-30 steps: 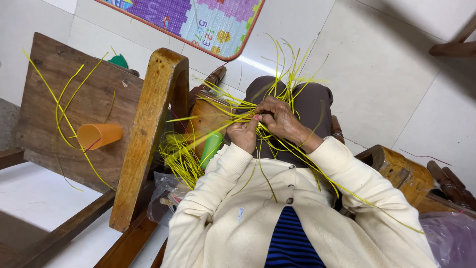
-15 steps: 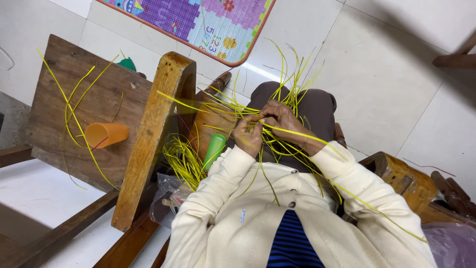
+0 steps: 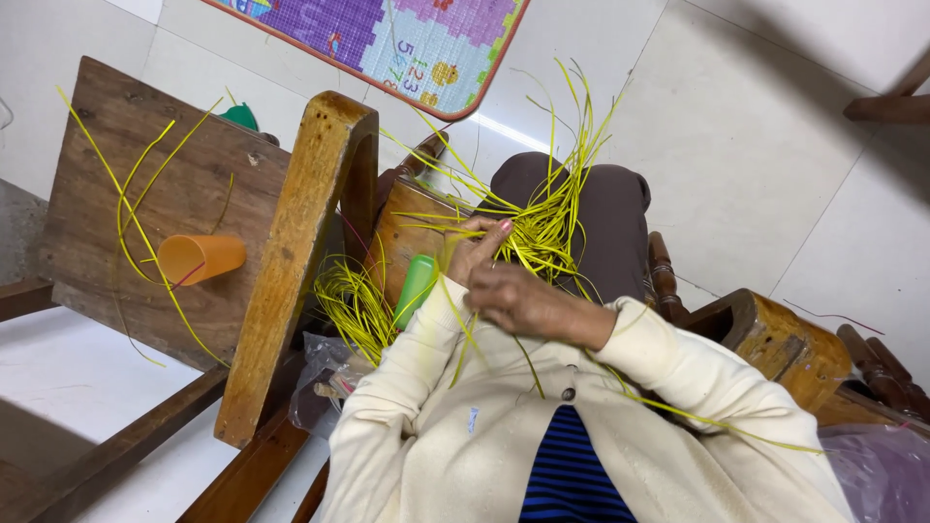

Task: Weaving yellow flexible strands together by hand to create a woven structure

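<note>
A tangle of thin yellow strips (image 3: 552,218) fans out over my lap, which is covered in dark brown cloth (image 3: 605,218). My left hand (image 3: 480,244) pinches the strips where they cross, fingertips pressed into the bunch. My right hand (image 3: 521,300) lies just below it, across my left wrist, with its fingers curled around strands that trail down over my cream sleeves. A loose bundle of the same yellow strips (image 3: 354,305) hangs to the left of my left arm, next to a green tube-shaped object (image 3: 417,286).
An orange cup (image 3: 199,257) lies on its side on a wooden board (image 3: 116,165) at left, behind a thick wooden post (image 3: 300,252). A clear plastic bag (image 3: 315,373) sits below the bundle. A carved wooden chair arm (image 3: 775,339) is at right, and a colourful mat (image 3: 387,39) lies on the tiled floor.
My right hand has slid down from beside my left hand to lie across my left wrist, drawing strands with it. The view has shifted slightly.
</note>
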